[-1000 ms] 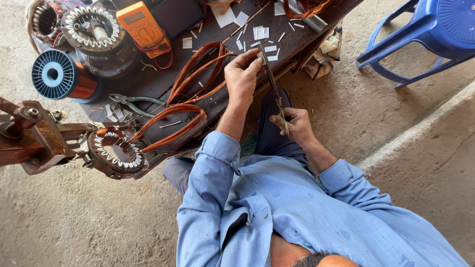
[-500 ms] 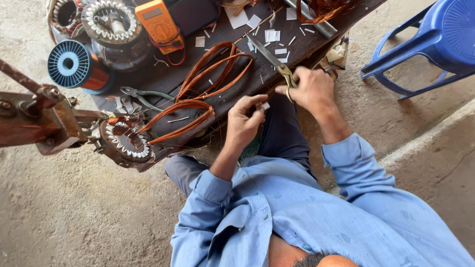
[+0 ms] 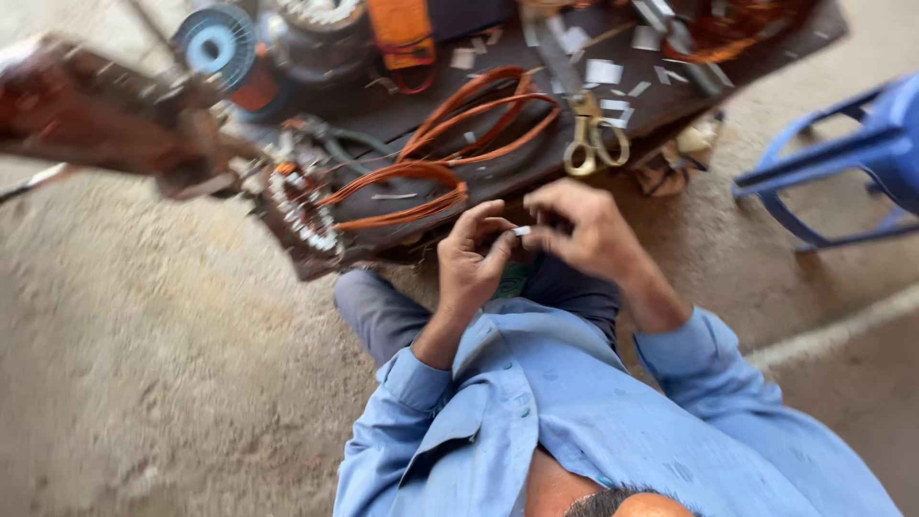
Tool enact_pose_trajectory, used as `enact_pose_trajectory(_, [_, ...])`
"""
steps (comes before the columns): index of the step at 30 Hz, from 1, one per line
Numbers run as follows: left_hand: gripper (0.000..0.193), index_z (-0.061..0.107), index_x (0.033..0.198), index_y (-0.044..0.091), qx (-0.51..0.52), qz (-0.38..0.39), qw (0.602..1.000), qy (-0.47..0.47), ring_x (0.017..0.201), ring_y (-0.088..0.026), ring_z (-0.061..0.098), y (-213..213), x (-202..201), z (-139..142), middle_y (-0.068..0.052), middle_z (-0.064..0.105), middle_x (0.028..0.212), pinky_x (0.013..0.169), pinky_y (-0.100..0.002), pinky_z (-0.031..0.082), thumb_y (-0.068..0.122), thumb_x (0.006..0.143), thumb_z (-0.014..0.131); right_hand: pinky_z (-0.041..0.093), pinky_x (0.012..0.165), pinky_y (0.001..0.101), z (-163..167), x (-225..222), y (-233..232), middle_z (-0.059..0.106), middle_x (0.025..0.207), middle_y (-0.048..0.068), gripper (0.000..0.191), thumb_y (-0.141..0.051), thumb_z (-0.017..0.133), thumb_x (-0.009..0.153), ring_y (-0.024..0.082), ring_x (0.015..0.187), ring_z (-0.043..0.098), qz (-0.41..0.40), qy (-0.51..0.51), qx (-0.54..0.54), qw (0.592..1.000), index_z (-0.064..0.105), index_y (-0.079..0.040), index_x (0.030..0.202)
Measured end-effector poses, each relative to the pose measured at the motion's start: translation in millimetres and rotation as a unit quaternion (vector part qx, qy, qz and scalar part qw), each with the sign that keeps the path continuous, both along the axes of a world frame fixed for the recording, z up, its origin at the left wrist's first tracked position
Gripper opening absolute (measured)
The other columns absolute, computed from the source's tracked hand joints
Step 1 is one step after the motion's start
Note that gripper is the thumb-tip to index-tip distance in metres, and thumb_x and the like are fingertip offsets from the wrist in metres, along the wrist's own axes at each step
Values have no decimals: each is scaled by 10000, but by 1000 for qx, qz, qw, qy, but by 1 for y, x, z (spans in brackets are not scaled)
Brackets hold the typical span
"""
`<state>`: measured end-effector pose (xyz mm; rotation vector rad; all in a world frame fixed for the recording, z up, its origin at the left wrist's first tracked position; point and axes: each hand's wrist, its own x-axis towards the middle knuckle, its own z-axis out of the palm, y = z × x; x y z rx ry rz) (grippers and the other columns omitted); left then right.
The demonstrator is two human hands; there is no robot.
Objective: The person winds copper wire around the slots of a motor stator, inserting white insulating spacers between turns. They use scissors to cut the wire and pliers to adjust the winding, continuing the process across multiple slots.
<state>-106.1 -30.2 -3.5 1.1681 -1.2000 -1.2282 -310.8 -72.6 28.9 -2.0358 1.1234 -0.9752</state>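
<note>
Left hand (image 3: 474, 258) pinching small white slip (image 3: 522, 231) | right hand (image 3: 584, 225) gripping its other end, fingers closed on it | slip held just off counter (image 3: 670, 101) edge, below brass-handled scissors (image 3: 593, 144) | copper wire coils (image 3: 459, 144) beside

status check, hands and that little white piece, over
Left hand and right hand both pinching small white piece. Scissors lying on board edge. Nothing in the way.

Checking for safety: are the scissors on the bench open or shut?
Cannot tell: the scissors lie flat on the bench, handles toward the person, blades blurred.
</note>
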Motion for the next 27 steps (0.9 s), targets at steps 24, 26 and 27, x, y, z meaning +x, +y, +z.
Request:
enact_pose_trajectory(24, [237, 735, 1188, -42, 140, -38, 985, 97, 820, -106, 686, 60, 113, -17, -75, 754, 952, 751, -252, 600, 95, 997, 707, 609, 717, 354, -9, 108, 21, 718, 996, 102, 204, -38, 824, 825, 243, 866, 728, 203, -25, -129, 970, 732, -39, 1006])
enact_pose_trajectory(26, [233, 731, 1186, -38, 140, -37, 984, 107, 817, -106, 687, 60, 116, -18, -76, 754, 948, 748, -250, 598, 88, 991, 712, 606, 709, 364, -9, 111, 21, 717, 981, 103, 206, -46, 831, 809, 248, 852, 726, 205, -3, -140, 969, 737, -35, 992])
enact_pose_trajectory(27, [233, 728, 1186, -34, 146, -43, 980, 128, 830, -108, 695, 60, 116, -19, -74, 755, 962, 762, -252, 604, 85, 987, 709, 600, 697, 373, -8, 112, 21, 717, 962, 104, 203, -44, 831, 795, 252, 835, 722, 204, 14, -156, 966, 742, -30, 977])
